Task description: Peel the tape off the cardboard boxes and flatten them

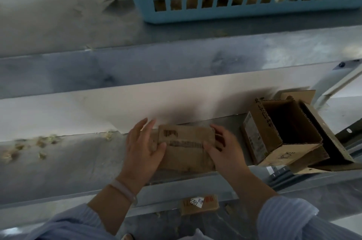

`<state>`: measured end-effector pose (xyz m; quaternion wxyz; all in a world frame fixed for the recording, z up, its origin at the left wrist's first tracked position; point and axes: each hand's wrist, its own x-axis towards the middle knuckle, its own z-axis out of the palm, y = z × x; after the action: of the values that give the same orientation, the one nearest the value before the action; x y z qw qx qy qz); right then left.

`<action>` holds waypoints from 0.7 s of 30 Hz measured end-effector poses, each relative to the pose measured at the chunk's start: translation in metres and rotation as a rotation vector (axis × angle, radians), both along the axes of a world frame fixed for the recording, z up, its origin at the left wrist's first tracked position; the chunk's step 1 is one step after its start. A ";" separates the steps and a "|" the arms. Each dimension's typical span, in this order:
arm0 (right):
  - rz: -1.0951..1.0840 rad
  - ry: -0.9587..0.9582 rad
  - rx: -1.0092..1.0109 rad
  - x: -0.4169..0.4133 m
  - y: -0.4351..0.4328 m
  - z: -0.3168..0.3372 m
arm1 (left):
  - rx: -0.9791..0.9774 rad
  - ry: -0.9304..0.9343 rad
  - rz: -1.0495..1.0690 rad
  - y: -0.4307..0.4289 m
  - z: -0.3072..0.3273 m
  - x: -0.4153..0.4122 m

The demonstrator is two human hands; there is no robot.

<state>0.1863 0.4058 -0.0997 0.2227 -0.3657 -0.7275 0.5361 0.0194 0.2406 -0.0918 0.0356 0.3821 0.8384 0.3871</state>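
Note:
A small brown cardboard box point(186, 147) with a barcode and a strip of tape across its top lies on the grey metal bench point(68, 161) in the lower middle. My left hand point(144, 149) grips its left end, thumb on top and fingers stretched past the far edge. My right hand point(225, 148) grips the right end, thumb on the taped top and fingers curled over the far corner. An open cardboard box point(284, 132) with raised flaps stands just to the right, apart from both hands.
A blue plastic basket point(235, 10) holding brown material sits on the upper shelf at the back. Scraps point(29, 147) litter the bench at left. A small cardboard piece with a white label point(198, 203) lies below the bench edge. A metal bracket point(333, 86) is at right.

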 end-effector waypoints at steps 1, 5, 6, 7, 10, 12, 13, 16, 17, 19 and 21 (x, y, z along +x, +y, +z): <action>0.017 0.016 0.022 0.000 0.001 0.000 | 0.011 -0.223 -0.001 -0.002 0.004 0.000; 0.103 0.005 0.179 0.004 0.003 0.004 | 0.107 -0.665 -0.106 -0.004 0.006 0.002; 0.134 -0.007 0.271 0.005 0.004 0.007 | 0.124 -0.632 -0.098 -0.005 0.006 0.002; 0.175 -0.033 0.389 0.005 0.004 0.011 | 0.138 -0.592 -0.098 -0.005 0.006 0.004; 0.283 -0.155 0.725 -0.006 0.001 0.023 | 0.147 -0.570 -0.068 -0.006 0.004 0.004; 0.323 -0.152 0.870 -0.014 -0.002 0.025 | 0.166 -0.591 -0.069 -0.006 0.004 0.002; 0.334 -0.144 0.900 -0.016 -0.004 0.024 | 0.166 -0.593 -0.081 -0.007 0.003 0.000; 0.338 -0.080 0.933 -0.014 -0.006 0.016 | 0.218 -0.677 -0.087 -0.009 0.005 -0.004; 0.346 -0.059 0.949 -0.011 -0.006 0.014 | 0.226 -0.685 -0.094 -0.010 0.005 -0.004; 0.363 -0.026 0.992 -0.008 -0.005 0.011 | 0.207 -0.672 -0.101 -0.010 0.004 -0.005; 0.365 0.017 1.022 -0.007 -0.004 0.008 | 0.157 -0.610 -0.123 -0.011 0.005 -0.004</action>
<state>0.1790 0.4016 -0.0915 0.2814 -0.0743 -0.9454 0.1468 0.0151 0.2299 -0.0872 0.2791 0.2999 0.7321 0.5442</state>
